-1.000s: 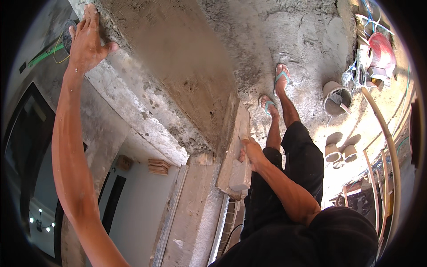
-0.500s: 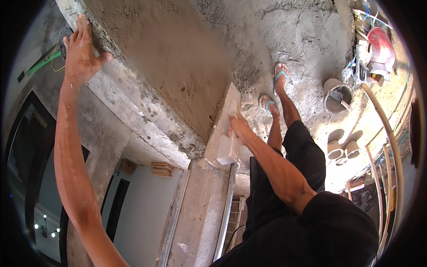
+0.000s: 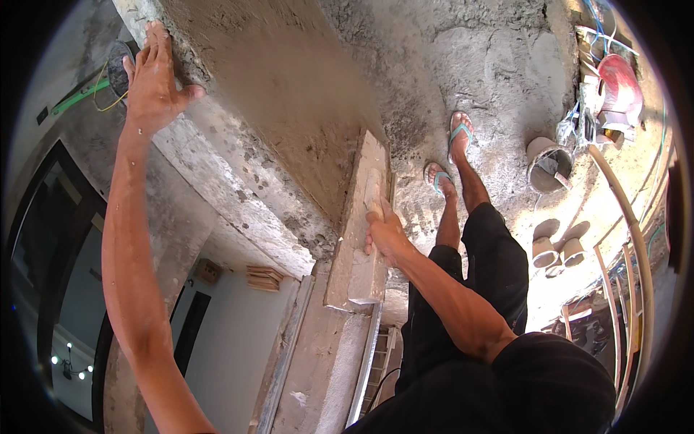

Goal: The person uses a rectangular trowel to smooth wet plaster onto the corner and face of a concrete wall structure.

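1. The step in hand looks like smoothing wet plaster: the right hand [image 3: 387, 235] presses a long wooden float [image 3: 359, 231] flat against the lower edge of the plastered beam face [image 3: 289, 94], fingers wrapped over the board's outer side, closed on it
2. The float lies lengthwise along the beam's corner, its upper end touching the grey wet coat and its lower end reaching down towards the bare concrete ledge [image 3: 238, 202]
3. The left hand [image 3: 153, 83] is spread open, palm flat on the top corner of the beam near a green cable [image 3: 79, 98], holding nothing; it seems to brace the body
4. Below, the person's feet in blue flip-flops [image 3: 452, 155] stand on a rough cement floor [image 3: 491, 65], with a grey bucket [image 3: 547, 165] and a red helmet-like thing [image 3: 618, 83] well apart to the right
5. My judgement: the face is coated but uneven, so the work is partway through
6. The next move calls for steady, even pressure and keeping the board flat to the corner line, so it shaves rather than gouges the soft coat
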The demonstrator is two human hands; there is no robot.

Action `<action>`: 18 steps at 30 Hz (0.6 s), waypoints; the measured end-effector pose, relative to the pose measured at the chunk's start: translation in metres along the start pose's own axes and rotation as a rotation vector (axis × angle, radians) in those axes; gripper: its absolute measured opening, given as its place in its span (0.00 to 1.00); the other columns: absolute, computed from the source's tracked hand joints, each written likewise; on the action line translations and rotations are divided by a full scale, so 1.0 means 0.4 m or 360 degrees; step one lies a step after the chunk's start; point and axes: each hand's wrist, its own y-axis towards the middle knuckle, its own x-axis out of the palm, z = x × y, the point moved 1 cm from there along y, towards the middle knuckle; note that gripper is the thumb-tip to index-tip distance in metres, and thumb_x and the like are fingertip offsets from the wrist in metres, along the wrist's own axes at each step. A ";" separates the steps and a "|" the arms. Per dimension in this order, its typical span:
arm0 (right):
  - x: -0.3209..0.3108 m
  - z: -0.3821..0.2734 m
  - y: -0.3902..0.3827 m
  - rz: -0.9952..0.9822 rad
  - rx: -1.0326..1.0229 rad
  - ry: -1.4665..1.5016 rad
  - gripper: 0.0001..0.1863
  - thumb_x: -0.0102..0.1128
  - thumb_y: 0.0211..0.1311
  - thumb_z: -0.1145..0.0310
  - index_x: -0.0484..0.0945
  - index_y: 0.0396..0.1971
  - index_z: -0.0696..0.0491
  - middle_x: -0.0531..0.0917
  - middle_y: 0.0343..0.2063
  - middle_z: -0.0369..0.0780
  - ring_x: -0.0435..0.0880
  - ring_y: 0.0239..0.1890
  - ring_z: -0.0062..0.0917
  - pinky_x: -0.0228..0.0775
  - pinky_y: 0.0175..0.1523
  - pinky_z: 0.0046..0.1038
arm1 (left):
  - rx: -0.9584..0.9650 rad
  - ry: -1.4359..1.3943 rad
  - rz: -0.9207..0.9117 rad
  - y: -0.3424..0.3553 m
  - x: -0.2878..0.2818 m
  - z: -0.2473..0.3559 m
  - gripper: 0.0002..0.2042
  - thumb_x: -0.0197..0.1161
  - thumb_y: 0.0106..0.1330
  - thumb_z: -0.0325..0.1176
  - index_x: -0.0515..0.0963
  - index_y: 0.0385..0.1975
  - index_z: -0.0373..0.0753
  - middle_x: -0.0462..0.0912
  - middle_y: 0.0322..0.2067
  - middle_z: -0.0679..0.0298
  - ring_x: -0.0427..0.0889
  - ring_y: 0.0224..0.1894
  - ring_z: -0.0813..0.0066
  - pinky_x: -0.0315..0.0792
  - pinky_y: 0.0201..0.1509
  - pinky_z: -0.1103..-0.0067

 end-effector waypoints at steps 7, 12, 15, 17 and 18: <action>-0.065 0.004 0.215 0.0019 0.0251 0.0231 0.19 0.49 0.70 0.67 0.63 0.57 0.54 0.72 0.22 0.39 0.72 0.19 0.26 0.71 0.22 0.35 | -0.0003 -0.0104 0.0024 0.007 0.015 0.026 0.67 0.82 0.44 0.47 0.38 0.79 0.38 0.50 0.78 0.49 0.53 0.78 0.48 0.39 0.78 0.44; 0.012 -0.069 0.073 -0.0157 0.0139 0.0042 0.37 0.49 0.70 0.66 0.46 0.74 0.57 0.74 0.23 0.40 0.77 0.20 0.27 0.73 0.22 0.34 | -0.0090 -0.0041 0.0034 0.012 0.000 0.035 0.67 0.83 0.43 0.46 0.39 0.79 0.38 0.52 0.77 0.49 0.53 0.78 0.46 0.41 0.78 0.43; 0.064 -0.124 -0.055 -0.0145 0.0157 0.0053 0.36 0.48 0.72 0.68 0.45 0.73 0.58 0.74 0.25 0.40 0.77 0.20 0.26 0.73 0.23 0.32 | -0.0134 0.0027 -0.0004 0.033 -0.010 0.056 0.66 0.81 0.45 0.44 0.37 0.79 0.37 0.50 0.78 0.49 0.54 0.77 0.47 0.42 0.78 0.44; 0.109 -0.155 -0.150 -0.0247 0.0164 0.0128 0.35 0.47 0.73 0.69 0.44 0.73 0.59 0.74 0.26 0.40 0.77 0.21 0.26 0.74 0.23 0.31 | -0.0144 0.0129 -0.0032 0.048 -0.010 0.064 0.65 0.78 0.46 0.45 0.35 0.78 0.36 0.48 0.78 0.49 0.54 0.78 0.49 0.41 0.79 0.44; 0.140 -0.170 -0.212 -0.0323 0.0174 0.0174 0.34 0.46 0.74 0.70 0.44 0.74 0.59 0.74 0.27 0.40 0.77 0.21 0.26 0.74 0.23 0.31 | -0.0144 0.0124 -0.0017 0.038 -0.018 0.058 0.65 0.78 0.46 0.45 0.35 0.78 0.36 0.48 0.78 0.49 0.54 0.78 0.49 0.41 0.79 0.44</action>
